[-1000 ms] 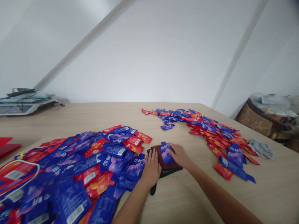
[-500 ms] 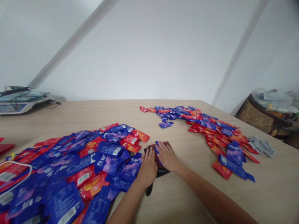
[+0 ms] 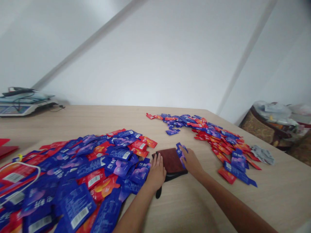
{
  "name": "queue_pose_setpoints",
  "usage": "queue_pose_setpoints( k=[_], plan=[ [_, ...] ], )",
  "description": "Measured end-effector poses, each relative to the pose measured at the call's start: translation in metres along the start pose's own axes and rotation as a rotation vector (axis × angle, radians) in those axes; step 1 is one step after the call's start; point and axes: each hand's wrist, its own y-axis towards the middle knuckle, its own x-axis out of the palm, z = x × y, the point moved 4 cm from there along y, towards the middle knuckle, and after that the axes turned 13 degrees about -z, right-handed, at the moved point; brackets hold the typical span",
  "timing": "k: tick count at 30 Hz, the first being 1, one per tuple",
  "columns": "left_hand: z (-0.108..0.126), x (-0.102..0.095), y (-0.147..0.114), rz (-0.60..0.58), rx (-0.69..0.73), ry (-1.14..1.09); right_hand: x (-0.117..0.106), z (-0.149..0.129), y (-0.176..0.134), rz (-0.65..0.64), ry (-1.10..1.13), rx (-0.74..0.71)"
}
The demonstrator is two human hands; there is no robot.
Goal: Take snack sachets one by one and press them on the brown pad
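A brown leather-like pad (image 3: 172,160) with a black underside lies on the table in front of me. My left hand (image 3: 156,171) rests flat on its left edge, fingers stretched out, close to a big heap of blue and red sachets (image 3: 119,166). At the pad's right edge, my right hand (image 3: 190,160) is closed on a blue sachet (image 3: 180,152) with purple fruit printed on it. A short dark strip (image 3: 158,193) sticks out below my left hand.
Another pile of sachets (image 3: 213,132) runs along the table's right side, with a grey cloth (image 3: 262,154) beside it. A scale (image 3: 21,106) loaded with items stands at the far left. Beyond the right edge, a patterned chair (image 3: 257,124) carries plastic bags.
My right hand has moved right from the middle of the pad, taking the blue sachet with it and uncovering the brown surface. The left hand stays on the pad's left side.
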Motion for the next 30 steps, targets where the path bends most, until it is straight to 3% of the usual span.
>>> queue_pose_setpoints(
  k=[3, 6, 8, 12, 14, 17, 24, 28, 30],
  plan=[
    [0.000, 0.000, 0.000, 0.004, -0.005, -0.009, -0.021, -0.031, -0.003, 0.037, 0.054, -0.161],
    [0.000, 0.000, 0.001, -0.013, -0.010, -0.018, -0.026, -0.053, 0.001, 0.033, 0.105, -0.245],
    [0.000, 0.000, 0.001, -0.020, -0.010, -0.017, -0.013, -0.057, 0.006, 0.003, 0.077, -0.198],
    [0.000, 0.001, 0.001, -0.021, -0.017, 0.000, 0.031, -0.054, 0.014, -0.118, -0.028, -0.025],
    [0.000, 0.002, 0.001, -0.020, -0.006, 0.014, 0.047, -0.050, 0.016, -0.156, -0.058, -0.013],
    [0.000, 0.002, 0.001, -0.004, 0.007, 0.024, 0.051, -0.036, 0.018, -0.167, -0.087, -0.016],
    [0.000, 0.001, 0.001, 0.004, 0.009, 0.008, 0.030, 0.033, 0.010, -0.124, -0.125, 0.087],
    [0.000, 0.001, 0.002, 0.004, 0.006, -0.004, 0.019, 0.066, 0.003, -0.110, 0.074, 0.165],
    [0.000, 0.001, 0.002, 0.007, 0.003, -0.012, 0.008, 0.070, 0.002, -0.038, 0.192, 0.191]
  ],
)
